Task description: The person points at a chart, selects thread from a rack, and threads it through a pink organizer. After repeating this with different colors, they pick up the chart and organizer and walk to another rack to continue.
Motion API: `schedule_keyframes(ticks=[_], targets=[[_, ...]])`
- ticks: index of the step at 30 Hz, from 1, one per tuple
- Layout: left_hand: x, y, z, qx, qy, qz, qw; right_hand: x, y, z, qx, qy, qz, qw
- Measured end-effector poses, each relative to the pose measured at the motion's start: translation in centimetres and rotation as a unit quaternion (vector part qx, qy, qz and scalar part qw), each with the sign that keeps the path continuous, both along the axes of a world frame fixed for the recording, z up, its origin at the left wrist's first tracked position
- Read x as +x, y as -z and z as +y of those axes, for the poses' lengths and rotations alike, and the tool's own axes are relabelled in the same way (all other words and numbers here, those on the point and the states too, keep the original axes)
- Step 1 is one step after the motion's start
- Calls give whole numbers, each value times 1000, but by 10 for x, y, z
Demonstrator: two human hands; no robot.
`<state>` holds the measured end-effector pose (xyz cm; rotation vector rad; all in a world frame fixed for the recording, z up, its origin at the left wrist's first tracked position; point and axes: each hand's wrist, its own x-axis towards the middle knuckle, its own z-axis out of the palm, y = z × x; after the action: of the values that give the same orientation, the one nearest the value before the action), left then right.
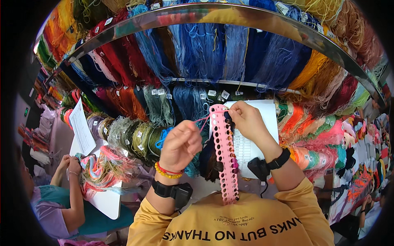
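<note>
At the centre of the frame, the right hand [246,121] is pinching the top of a pink holed strip [225,153], fingers closed on its upper end, while the left hand [180,143] is curling shut around a pink thread [204,120] and drawing it taut from the top hole. To do this well, the left hand is probably best pulling gently and level, so the thread is seating snugly without fraying, while the right is keeping the strip steady and flat. The strip is hanging long and narrow toward the lower centre, with two rows of round holes; several lower holes are already carrying dark and purple thread bundles. A white sheet [262,123] is lying behind it, and skeins [213,53] are filling the upper frame.
</note>
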<state>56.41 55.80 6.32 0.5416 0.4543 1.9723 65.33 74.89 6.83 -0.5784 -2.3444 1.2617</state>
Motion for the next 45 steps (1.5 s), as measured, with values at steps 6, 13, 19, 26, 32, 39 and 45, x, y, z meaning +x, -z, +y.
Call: schedule_keyframes(ticks=[6,13,19,26,32,39,45], targets=[[19,-10,27,-180,-77,89,977,24,-23,-28,86,-186,59,977],[18,-5,26,-199,-134,291,926,-13,-6,3,-1,-46,70,996],[1,-20,2,-239,-309,274,879,-19,8,19,-62,-144,-22,987],[-80,-15,-153,-152,-550,-34,821,-8,2,23,-60,-125,-42,990],[-40,-6,-189,-564,-419,433,565,-7,5,22,-66,-121,-21,990],[45,3,-45,-368,-264,458,765,-4,6,12,-54,-104,21,993],[52,40,2,-339,-146,388,845,30,-7,14,-28,-29,17,999]])
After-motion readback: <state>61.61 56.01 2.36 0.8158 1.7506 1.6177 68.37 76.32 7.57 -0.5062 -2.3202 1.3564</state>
